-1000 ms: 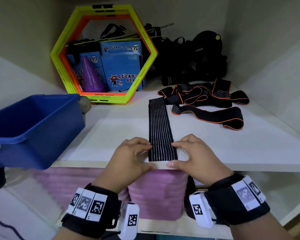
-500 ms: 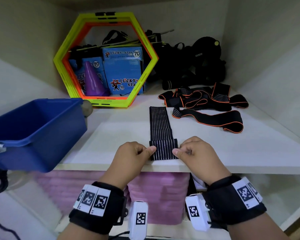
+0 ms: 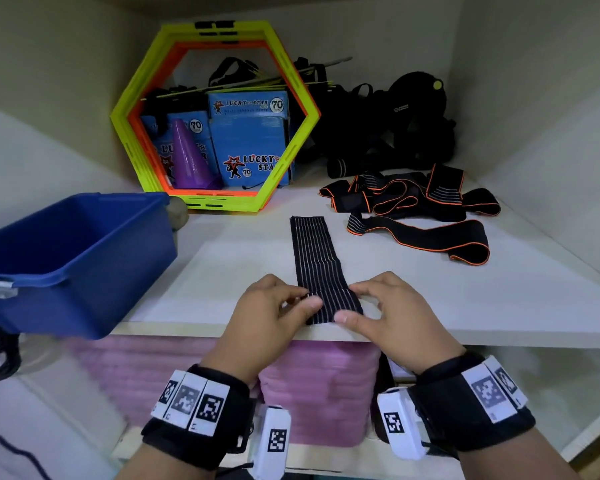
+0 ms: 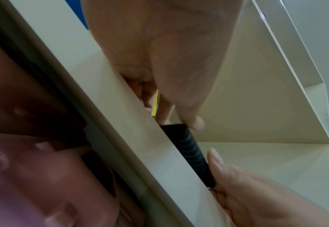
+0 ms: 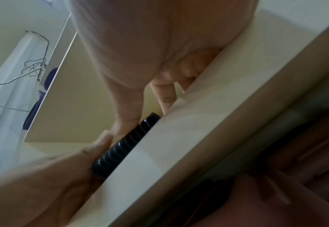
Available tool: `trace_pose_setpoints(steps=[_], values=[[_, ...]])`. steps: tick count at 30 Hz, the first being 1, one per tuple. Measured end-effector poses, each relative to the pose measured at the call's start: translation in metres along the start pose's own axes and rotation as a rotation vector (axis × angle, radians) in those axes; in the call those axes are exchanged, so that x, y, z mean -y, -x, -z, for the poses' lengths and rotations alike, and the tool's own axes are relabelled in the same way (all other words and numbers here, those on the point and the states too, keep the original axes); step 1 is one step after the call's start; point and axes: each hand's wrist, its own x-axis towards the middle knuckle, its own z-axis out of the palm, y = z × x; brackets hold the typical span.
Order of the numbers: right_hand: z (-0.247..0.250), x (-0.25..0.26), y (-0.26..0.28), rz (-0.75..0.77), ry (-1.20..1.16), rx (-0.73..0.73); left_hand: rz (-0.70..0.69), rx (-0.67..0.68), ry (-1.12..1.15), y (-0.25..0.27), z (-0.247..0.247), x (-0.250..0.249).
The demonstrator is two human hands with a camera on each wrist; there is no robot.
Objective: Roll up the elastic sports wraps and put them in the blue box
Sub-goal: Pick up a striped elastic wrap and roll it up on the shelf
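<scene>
A black elastic wrap with thin white stripes (image 3: 314, 252) lies lengthwise on the white shelf (image 3: 430, 299), its near end rolled up at the shelf's front edge. My left hand (image 3: 274, 308) pinches the left end of that roll (image 4: 188, 147), and my right hand (image 3: 392, 311) pinches the right end (image 5: 124, 145). Both thumbs press on the roll's front. The blue box (image 3: 66, 258) stands open at the left, overhanging the shelf edge. More black wraps with orange edging (image 3: 413, 209) lie in a loose heap at the back right.
A yellow-and-orange hexagon frame (image 3: 215, 116) stands at the back with blue cartons and a purple cone (image 3: 187, 154) behind it. Black straps and gear (image 3: 388, 126) fill the back right corner. Pink mats (image 3: 319, 386) sit on the shelf below.
The flat near end of the striped wrap has been turned over into a roll. The roll has grown and the flat length behind it has shortened. Both hands stay at its ends.
</scene>
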Motion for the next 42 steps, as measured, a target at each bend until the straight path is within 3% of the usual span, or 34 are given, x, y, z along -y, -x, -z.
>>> trace_pose_setpoints(steps=[4,11,23,26,29,37,42], values=[[0.009,-0.003,-0.001,0.026,-0.011,0.101,0.009,0.125,0.001,0.003,0.009,0.006],[0.003,-0.003,-0.002,0.008,-0.047,0.002,0.009,0.073,0.009,0.003,0.007,0.005],[-0.003,-0.001,-0.007,-0.054,-0.061,-0.096,0.186,-0.080,0.184,-0.002,0.004,-0.001],[0.000,0.003,-0.003,-0.009,-0.043,-0.036,0.135,-0.043,0.190,-0.001,0.004,-0.002],[-0.001,0.003,-0.002,0.016,0.005,-0.001,0.037,-0.012,0.036,0.000,0.003,-0.003],[0.008,-0.001,-0.006,-0.004,0.030,0.158,0.064,0.172,0.023,-0.001,0.012,0.002],[0.004,0.004,-0.007,-0.024,-0.017,0.044,0.087,0.138,0.055,-0.004,0.009,-0.001]])
